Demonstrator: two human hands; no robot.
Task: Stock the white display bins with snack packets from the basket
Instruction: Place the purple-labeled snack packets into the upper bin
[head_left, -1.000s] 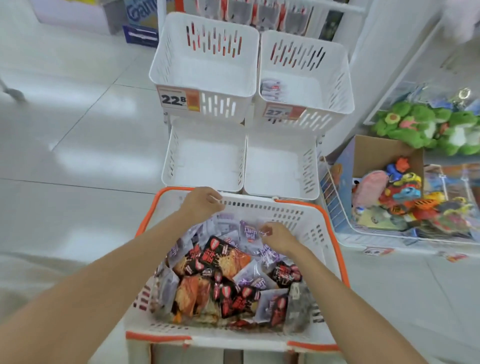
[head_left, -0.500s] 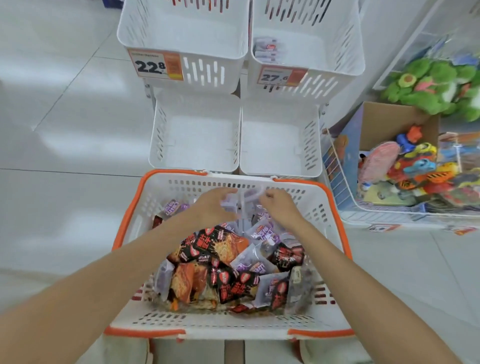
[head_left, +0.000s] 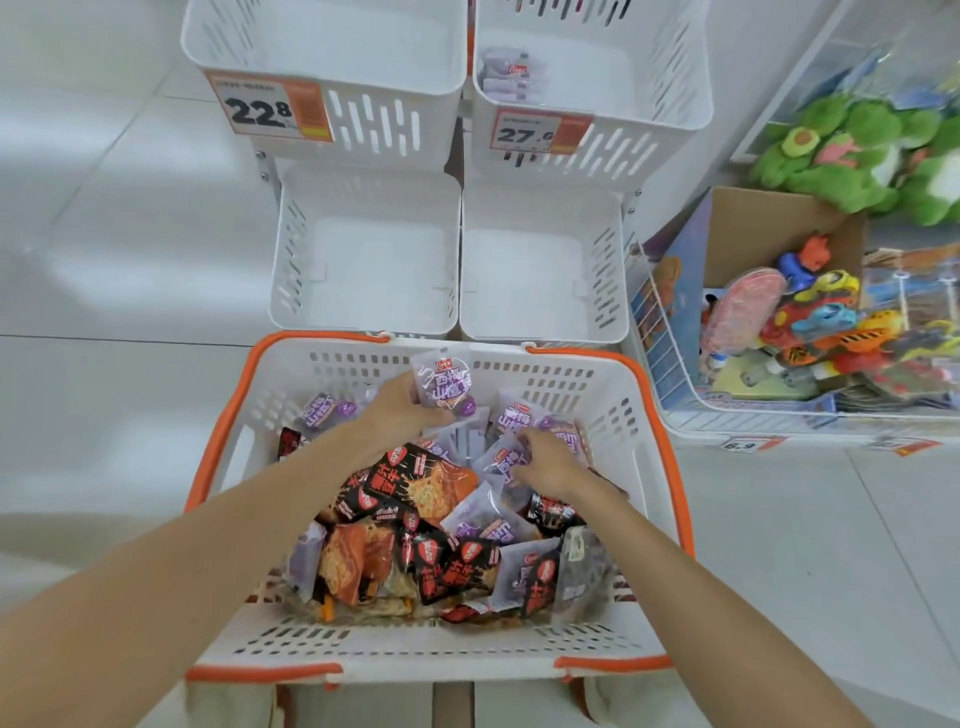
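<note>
The purple packet (head_left: 444, 387) in the left hand (head_left: 400, 413) showed Chinese words, 西梅山楂. Beyond that hand, a price tag (head_left: 267, 111) on a white bin (head_left: 395, 127) read 22.8, and a second tag (head_left: 530, 134) read 27.6. Far right, a small tag (head_left: 740, 445) read 6.9.

Both bare arms reach forward and down, hands pretty close together. Left hand (head_left: 400, 413) grips a purple packet (head_left: 444, 387) upright; right hand (head_left: 545, 462) is palm-down, fingers curled, can't tell if it's gripping.

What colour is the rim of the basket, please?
Orange, around the white plastic basket; clearest in the head view.
</note>
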